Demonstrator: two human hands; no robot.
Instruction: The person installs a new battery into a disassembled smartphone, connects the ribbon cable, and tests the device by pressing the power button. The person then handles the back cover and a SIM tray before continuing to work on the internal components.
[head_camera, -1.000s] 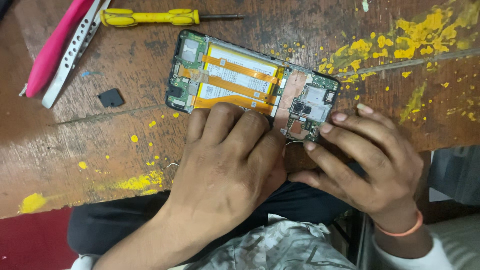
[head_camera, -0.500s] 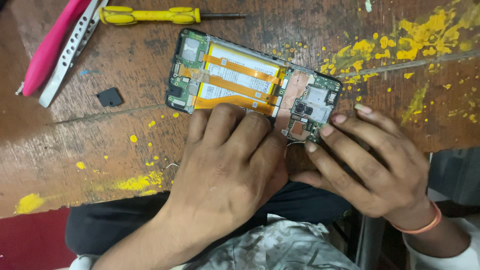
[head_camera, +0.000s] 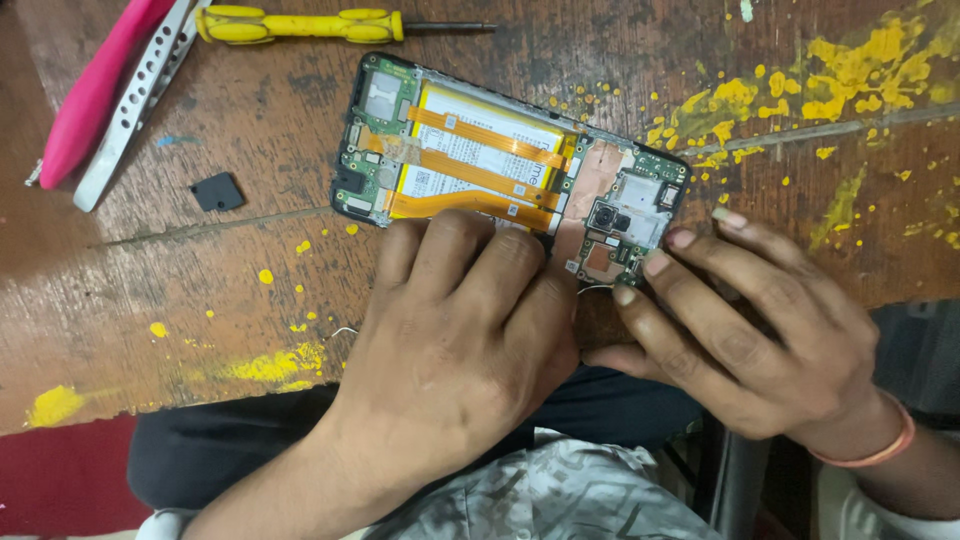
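Note:
An opened phone lies tilted on the wooden table, its battery, orange flex cables and green circuit boards exposed. My left hand lies over the phone's near edge, its curled fingers pressing down on the frame and hiding that edge. My right hand comes in from the right. Its fingertips grip the phone's right end beside the camera module. A thin bit of wire shows between the two hands.
A yellow-handled screwdriver lies at the far edge. A pink tool and a white perforated strip lie at the far left, with a small black square part nearby. Yellow paint spatter covers the right side.
Almost nothing has moved. My right hand's fingers have shifted slightly along the phone's right corner; my left hand and the phone stay in place.

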